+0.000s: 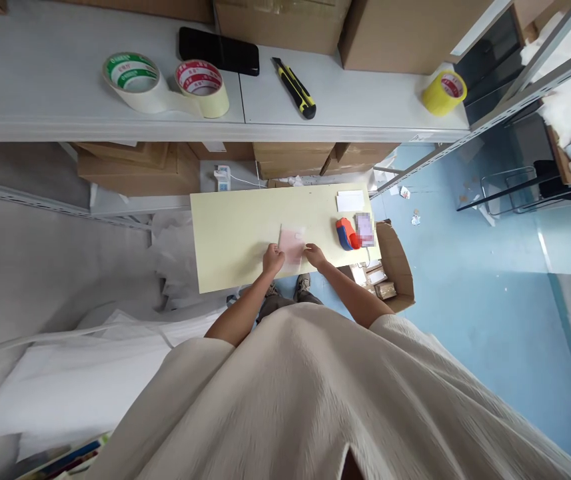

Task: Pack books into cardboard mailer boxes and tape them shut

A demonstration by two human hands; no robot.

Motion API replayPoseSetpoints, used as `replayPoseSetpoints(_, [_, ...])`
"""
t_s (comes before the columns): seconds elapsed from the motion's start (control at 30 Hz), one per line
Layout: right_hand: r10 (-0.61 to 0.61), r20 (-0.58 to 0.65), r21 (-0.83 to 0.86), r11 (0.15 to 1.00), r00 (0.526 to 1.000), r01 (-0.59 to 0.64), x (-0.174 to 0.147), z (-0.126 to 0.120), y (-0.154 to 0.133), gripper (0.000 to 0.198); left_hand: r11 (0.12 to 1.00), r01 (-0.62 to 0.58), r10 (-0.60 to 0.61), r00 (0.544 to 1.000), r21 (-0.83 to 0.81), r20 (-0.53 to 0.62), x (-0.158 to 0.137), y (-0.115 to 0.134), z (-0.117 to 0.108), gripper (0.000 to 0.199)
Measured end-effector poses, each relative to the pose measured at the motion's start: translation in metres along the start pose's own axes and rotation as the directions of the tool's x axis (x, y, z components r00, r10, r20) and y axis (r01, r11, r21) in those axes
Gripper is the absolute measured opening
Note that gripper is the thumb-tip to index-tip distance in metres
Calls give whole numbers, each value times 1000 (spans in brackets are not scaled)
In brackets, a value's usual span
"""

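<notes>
A flat pink rectangular item (292, 246), seemingly in a clear plastic sleeve, lies over the pale yellow tabletop (230, 230) in front of me. At its left edge, my left hand (272, 259) is closed, thumb and fingers pinching the side. My right hand (314, 255) is closed too, with its curled fingers at the right edge of the same item. Whether the pink piece is a booklet or a case is too small to tell. Right of my hands sits a red and blue tape dispenser (346, 235), beside a small purple patterned packet (364, 229).
White cards (350, 201) lie at the table's back right. The shelf (365, 100) above bears tape rolls (205, 90), a black phone (218, 51) and a yellow-black utility knife (294, 89). An open carton (399, 267) stands against the table's right end.
</notes>
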State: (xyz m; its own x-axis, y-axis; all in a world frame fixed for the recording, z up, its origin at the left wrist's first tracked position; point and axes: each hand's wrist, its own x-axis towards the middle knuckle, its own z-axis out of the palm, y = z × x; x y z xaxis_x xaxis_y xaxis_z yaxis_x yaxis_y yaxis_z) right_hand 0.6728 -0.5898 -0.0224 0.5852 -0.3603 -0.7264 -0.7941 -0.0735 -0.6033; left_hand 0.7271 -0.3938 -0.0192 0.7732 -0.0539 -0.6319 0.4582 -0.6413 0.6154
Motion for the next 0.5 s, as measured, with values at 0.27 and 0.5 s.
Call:
replayPoseSetpoints(0.27, [29,-21,123,992,999,-27,-2,-19,-11,60,983,1,21,993,-184,117,-2,3,12,44])
replayPoseSetpoints(0.5, [-112,32,232,967,993,102,-9,-15,-30,49,935,-48,117,977,-351,178,-3,3,-2,31])
